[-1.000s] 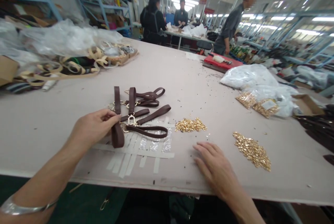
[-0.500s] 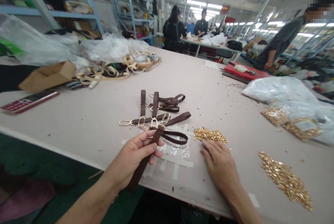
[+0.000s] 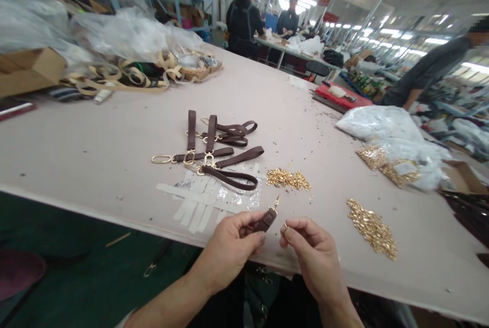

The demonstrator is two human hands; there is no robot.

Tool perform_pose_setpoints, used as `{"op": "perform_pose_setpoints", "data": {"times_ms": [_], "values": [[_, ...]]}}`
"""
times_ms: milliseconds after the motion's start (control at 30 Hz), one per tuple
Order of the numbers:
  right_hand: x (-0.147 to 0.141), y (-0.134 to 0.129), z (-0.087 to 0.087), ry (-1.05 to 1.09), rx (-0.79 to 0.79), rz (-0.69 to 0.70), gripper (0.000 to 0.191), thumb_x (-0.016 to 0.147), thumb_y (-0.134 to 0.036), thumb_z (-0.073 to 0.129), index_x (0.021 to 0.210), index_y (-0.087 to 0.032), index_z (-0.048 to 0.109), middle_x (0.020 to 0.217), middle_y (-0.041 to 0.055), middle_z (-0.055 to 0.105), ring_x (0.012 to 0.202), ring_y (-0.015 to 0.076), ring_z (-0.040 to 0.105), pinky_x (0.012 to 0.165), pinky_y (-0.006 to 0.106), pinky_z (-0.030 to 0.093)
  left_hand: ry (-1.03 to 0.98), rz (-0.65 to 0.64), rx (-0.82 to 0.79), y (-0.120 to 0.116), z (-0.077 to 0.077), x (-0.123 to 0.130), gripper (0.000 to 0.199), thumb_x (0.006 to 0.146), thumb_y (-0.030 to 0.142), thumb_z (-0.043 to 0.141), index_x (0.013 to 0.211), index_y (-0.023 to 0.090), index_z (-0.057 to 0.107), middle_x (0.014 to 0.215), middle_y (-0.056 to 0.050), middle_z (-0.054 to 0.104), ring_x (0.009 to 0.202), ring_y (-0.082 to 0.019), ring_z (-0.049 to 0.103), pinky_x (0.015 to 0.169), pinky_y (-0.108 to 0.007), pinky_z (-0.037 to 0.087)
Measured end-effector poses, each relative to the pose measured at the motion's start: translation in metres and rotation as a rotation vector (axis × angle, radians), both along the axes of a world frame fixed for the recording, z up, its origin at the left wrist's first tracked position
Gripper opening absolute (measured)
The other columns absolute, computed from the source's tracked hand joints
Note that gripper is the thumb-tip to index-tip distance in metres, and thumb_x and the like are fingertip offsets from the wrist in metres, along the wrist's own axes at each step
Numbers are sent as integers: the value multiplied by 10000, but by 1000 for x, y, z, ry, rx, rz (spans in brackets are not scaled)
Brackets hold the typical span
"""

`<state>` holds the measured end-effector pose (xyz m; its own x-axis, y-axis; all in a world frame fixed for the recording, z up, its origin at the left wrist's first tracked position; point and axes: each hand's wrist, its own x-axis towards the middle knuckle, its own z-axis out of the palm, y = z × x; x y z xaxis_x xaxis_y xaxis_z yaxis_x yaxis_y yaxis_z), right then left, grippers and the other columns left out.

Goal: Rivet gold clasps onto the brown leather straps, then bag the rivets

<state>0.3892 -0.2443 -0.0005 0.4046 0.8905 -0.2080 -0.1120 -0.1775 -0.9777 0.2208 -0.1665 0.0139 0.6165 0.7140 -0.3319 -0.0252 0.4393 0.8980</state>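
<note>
Clamped between thumb and fingers of your left hand [image 3: 233, 239] is one dark brown strap [image 3: 266, 220], its gold hardware end pointing away from you, near the table's [image 3: 263, 88] front edge. Your right hand [image 3: 313, 249], just beside it, pinches one small gold fitting [image 3: 286, 226]. Beyond your left hand, about seven looped straps [image 3: 240, 156] lie bunched. Two gold heaps sit apart: a nearer-strap heap [image 3: 289, 179] and a right-hand heap [image 3: 372, 229].

Pale desk [image 3: 260, 83], upon which are laid brown looped straps [image 3: 212, 132], two heaps of gold-coloured fittings [image 3: 288, 179], tape strips [image 3: 179, 193] and plastic bags [image 3: 382, 120].
</note>
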Motion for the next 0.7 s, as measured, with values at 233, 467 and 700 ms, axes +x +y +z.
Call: {"op": "perform_pose_setpoints", "data": {"times_ms": [233,467,700], "values": [[-13,-5,5,-14,-23,44,251,745,-417,790,825,-189,720,647,-16,655,632,113,594,647,231,476,-86,-11,106,-12,3,3,276,824,153,618,1061,237,729,1060,2,741,987,-176,658,912,-275,485],[-17,-9,9,85,-57,56,267,717,-421,806,818,-185,730,720,7,709,670,144,634,666,260,509,-57,-57,123,-18,8,1,302,844,164,611,1100,269,735,925,26,748,957,-175,662,919,-277,496],[-22,-13,8,118,-44,67,275,723,-416,792,816,-175,700,713,19,710,672,168,668,688,308,545,4,-127,164,-20,2,-2,372,883,262,608,1245,324,667,1087,28,741,954,-193,668,964,-305,495]]}}
